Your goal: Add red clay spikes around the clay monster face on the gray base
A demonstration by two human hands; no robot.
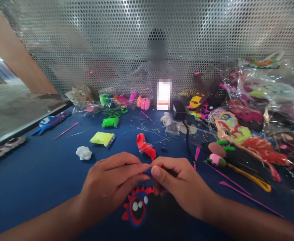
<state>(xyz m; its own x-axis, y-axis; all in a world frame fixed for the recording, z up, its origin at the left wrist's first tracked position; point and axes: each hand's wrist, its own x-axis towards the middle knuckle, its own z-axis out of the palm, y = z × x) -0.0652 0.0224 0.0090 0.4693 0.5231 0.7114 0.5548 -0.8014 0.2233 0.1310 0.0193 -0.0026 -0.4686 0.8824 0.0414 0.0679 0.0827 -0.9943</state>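
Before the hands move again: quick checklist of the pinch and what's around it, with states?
1. Left hand and right hand fingertips meet over a small blue piece: ok.
2. Firmness of the pinch on the blue piece: cannot tell, mostly hidden.
3. Clay figure with red spikes lies flat under the hands, part covered by the right hand: ok.
4. Red clay packet just beyond the fingertips, apart from them: ok.
5. Pink stick and black cable close beside the right hand: not ok.

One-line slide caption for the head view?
Both hands, left hand and right hand, pinch a small blue piece above a clay monster figure on a blue table.
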